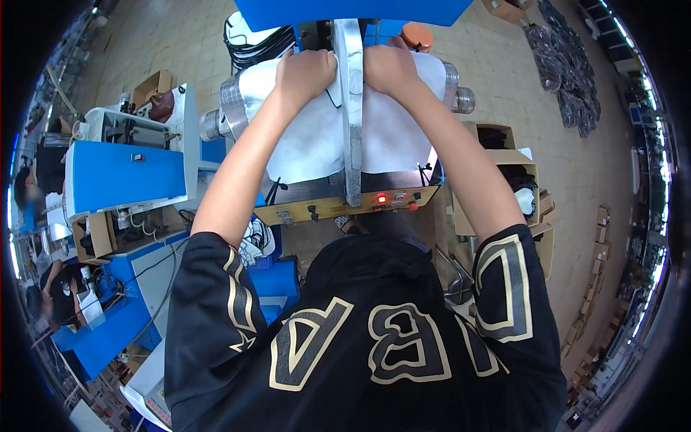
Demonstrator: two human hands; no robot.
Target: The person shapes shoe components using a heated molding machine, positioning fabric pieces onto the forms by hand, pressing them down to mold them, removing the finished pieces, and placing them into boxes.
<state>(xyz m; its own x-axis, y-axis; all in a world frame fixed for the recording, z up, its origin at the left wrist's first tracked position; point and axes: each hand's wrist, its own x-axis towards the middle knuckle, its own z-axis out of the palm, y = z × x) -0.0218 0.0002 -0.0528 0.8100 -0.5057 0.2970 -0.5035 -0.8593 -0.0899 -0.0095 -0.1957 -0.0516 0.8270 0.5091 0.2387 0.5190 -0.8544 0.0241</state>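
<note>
Both of my hands are at the far side of a machine with a blue hood (353, 10), one on each side of its upright grey metal bar (351, 115). My left hand (308, 73) is closed, its fingers curled toward the bar; a thin white piece with a dark edge (335, 93) sticks out beside them. My right hand (390, 70) is also closed, close against the bar's right side, and what its fingers hold is hidden. Under both hands white sheeting (306, 147) covers the rounded bed. An orange round lid (417, 37) sits just beyond my right hand.
A stack of white pieces with black edges (258, 45) stands at the far left. The machine's front panel (345, 207) has a lit red switch and knobs. A blue machine (126, 176) is to the left, open cardboard boxes (515, 169) to the right. Other people work at the far left.
</note>
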